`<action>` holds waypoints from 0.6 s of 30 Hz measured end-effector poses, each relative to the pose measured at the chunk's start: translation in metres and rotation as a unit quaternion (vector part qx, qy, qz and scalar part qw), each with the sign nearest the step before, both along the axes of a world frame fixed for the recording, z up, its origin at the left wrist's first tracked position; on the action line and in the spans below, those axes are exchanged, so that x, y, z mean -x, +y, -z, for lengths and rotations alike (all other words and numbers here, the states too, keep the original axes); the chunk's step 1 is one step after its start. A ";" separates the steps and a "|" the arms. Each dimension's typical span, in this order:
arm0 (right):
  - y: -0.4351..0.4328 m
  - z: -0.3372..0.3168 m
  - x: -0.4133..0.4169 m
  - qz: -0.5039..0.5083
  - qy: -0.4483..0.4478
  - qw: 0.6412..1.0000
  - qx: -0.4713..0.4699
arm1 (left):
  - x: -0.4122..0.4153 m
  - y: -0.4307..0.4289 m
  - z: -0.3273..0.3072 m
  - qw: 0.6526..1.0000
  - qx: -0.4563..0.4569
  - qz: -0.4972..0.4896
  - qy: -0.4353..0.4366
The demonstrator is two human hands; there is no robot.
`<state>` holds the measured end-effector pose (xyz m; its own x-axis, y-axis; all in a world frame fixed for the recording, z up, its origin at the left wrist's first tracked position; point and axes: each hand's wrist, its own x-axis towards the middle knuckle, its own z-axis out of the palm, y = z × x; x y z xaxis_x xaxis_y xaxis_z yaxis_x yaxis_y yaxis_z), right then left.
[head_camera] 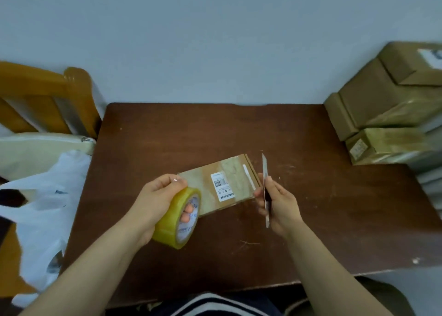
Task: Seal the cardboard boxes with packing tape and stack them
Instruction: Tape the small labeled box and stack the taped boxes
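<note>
The box [239, 172] lies flat at the middle of the counter [191, 133], its long axis running from 8 to 2 o'clock, with glossy tape already across its top. The step in hand looks like cutting the tape.

To do it well:
- Keep the roll [167, 229] low and pulled taut, so any free strip stays flat and does not curl back on itself.
- Bring the cutter [264, 172] across the tape just past the box edge, slicing away from the fingers.
- Press the loose end down over the edge afterwards.

No stretched strip is plain here, so I cannot tell where the tape now ends.

The left grip [157, 196] is wrapped round the roll at the box's 8 o'clock end. Its fingers pass through the core and its thumb sits on the outer rim, a full hold. The right grip [279, 203] is narrow and pinches the cutter's handle. The blade stands nearly upright just beside the box's 3 o'clock end, and whether it touches the cardboard is unclear.

Sealed boxes sit in a stack [387, 110] at 2 o'clock. A white bag [47, 196] lies off the counter at 9 o'clock.
</note>
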<state>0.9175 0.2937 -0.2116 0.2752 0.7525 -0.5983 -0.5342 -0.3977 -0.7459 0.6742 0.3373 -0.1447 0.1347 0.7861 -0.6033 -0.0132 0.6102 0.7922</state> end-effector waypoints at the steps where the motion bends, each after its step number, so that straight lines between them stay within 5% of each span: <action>1: -0.002 0.000 -0.005 -0.001 0.010 1.000 -0.002 | -0.007 0.001 -0.002 1.000 -0.002 0.006 -0.002; 18: -0.024 0.015 -0.070 -0.076 0.085 0.993 -0.039 | -0.092 0.005 -0.017 0.997 0.012 0.069 0.011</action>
<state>0.9873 0.2698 -0.2262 0.0538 0.8237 -0.5644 -0.5934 -0.4282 -0.6815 0.7666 0.3426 -0.1272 0.2265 0.7461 -0.6261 0.0896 0.6242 0.7761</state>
